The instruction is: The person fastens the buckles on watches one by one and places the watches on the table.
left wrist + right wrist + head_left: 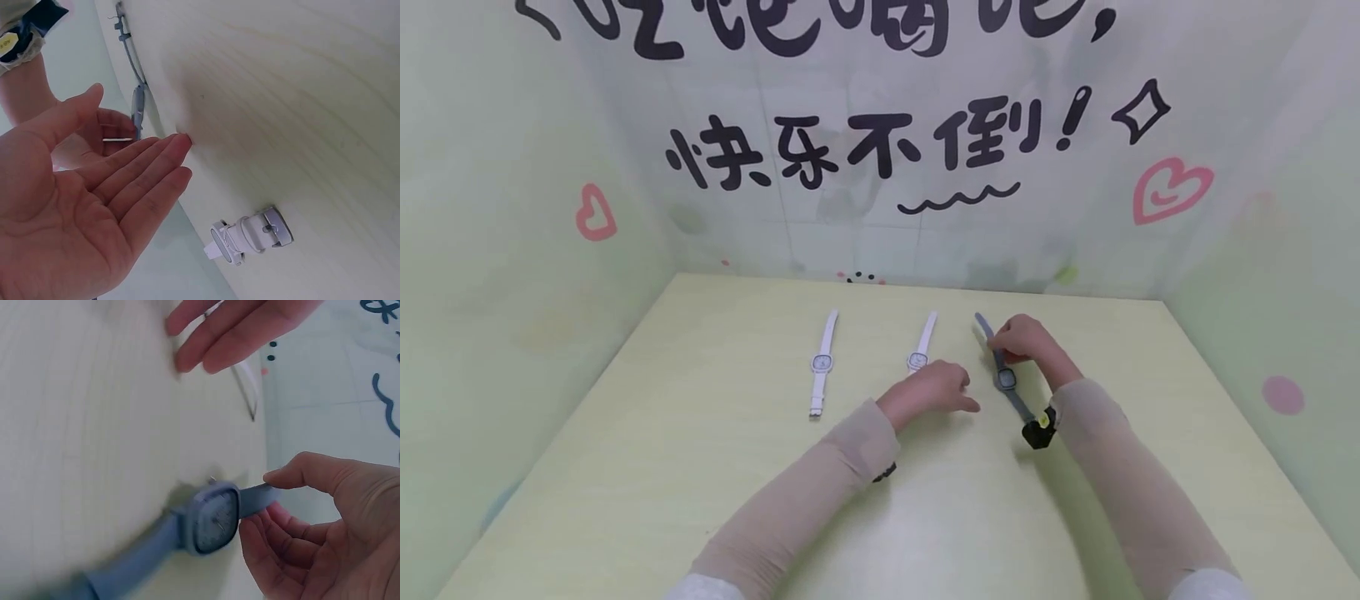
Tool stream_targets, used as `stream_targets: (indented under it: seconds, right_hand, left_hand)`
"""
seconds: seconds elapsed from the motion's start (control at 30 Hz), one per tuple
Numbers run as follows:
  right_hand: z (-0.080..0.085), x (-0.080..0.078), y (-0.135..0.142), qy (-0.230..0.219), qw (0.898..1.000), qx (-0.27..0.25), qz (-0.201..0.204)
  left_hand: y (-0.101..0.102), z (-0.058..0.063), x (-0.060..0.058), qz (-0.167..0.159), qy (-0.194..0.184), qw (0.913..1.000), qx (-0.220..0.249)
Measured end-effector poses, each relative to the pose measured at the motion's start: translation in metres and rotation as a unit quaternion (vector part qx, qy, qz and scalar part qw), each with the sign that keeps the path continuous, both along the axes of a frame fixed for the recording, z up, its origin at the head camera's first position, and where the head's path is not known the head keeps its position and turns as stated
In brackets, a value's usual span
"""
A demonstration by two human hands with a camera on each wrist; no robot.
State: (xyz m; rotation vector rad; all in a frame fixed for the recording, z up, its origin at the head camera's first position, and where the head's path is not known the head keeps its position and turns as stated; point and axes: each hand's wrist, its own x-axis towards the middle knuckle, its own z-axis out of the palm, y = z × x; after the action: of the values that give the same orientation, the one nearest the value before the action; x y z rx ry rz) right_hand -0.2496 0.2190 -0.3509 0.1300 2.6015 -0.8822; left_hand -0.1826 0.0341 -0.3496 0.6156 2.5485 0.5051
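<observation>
On the right side of the table, my right hand [1024, 340] pinches the strap of a blue-grey wristwatch [1006, 379] between thumb and fingers, just beyond the square case. Its dial [215, 520] faces up in the right wrist view, and the lower strap stretches toward the near side. My left hand [934, 387] hovers between this watch and a white wristwatch [917, 360], hiding that watch's lower strap. With fingers extended and palm showing in the left wrist view, the left hand [94, 212] holds nothing. Another white wristwatch [822, 363] lies flat farther left.
The pale wooden table [700, 367] meets a printed back wall [850, 242] with dark lettering, and side walls stand left and right. A black wrist device [1039, 429] sits under the right wrist, close to the blue-grey watch's lower strap.
</observation>
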Motion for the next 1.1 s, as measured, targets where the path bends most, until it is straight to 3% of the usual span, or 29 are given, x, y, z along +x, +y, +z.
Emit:
stream_targets:
  seconds: [0.17, 0.4, 0.57, 0.67, 0.83, 1.1]
  right_hand:
    - [0.007, 0.006, 0.002, 0.024, 0.997, -0.073, 0.006]
    - [0.023, 0.008, -0.003, 0.023, 0.988, -0.15, 0.02]
    - [0.035, 0.011, -0.009, 0.045, 0.983, -0.174, 0.021]
    - [0.038, 0.016, -0.012, 0.052, 0.983, -0.177, 0.019]
    - [0.045, 0.023, -0.013, 0.068, 0.981, -0.181, 0.006]
    - [0.058, 0.022, -0.018, 0.096, 0.973, -0.212, -0.012]
  left_hand:
    - [0.001, -0.003, 0.003, 0.001, -0.011, 0.9999, 0.005]
    - [-0.002, -0.005, -0.002, 0.008, -0.033, 0.999, 0.03]
    - [-0.01, -0.005, -0.009, 0.03, -0.076, 0.9921, 0.096]
    - [-0.013, -0.006, -0.008, 0.038, -0.088, 0.9888, 0.115]
    - [-0.016, 0.0, -0.006, 0.04, -0.081, 0.9868, 0.134]
    - [-0.023, 0.015, -0.016, 0.055, -0.07, 0.9782, 0.188]
